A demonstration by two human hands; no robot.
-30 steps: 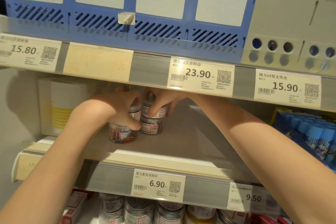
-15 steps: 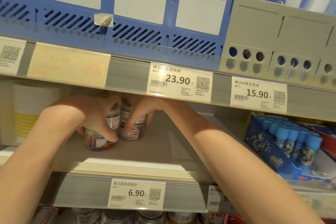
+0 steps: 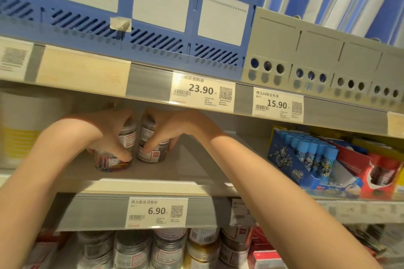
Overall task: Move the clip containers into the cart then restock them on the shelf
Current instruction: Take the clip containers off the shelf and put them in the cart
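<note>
Head view, looking up into a store shelf [image 3: 153, 183]: both arms reach in under the upper shelf edge, and the two hands work side by side on small round clip containers standing on the grey shelf board.

On the left side, the left hand [image 3: 109, 135] curls over a stack of two jars. Its thumb presses the front of the lower jar [image 3: 111, 161], a clear one full of coloured paper clips, while the fingers wrap the upper jar [image 3: 127, 136] with its white and red label.

Just beside it, the right hand [image 3: 166, 129] grips a second stack. Its thumb lies on the label of the bottom jar [image 3: 153, 155], and the top jar [image 3: 147, 131] shows between thumb and fingers. The two stacks stand close together, nearly touching, well back from the shelf's front lip.

A price tag reading 6.90 [image 3: 156, 212] sits on the rail below the hands. Under that, more jars [image 3: 153, 249] with silver and gold contents fill the lower shelf. Up above, tags reading 23.90 [image 3: 202, 91] and 15.90 [image 3: 277, 105] hang on the upper rail, beneath blue file boxes [image 3: 153, 17] and grey file boxes [image 3: 306, 50]. To the right of the hands stands a blue display box of glue sticks [image 3: 306, 157].
</note>
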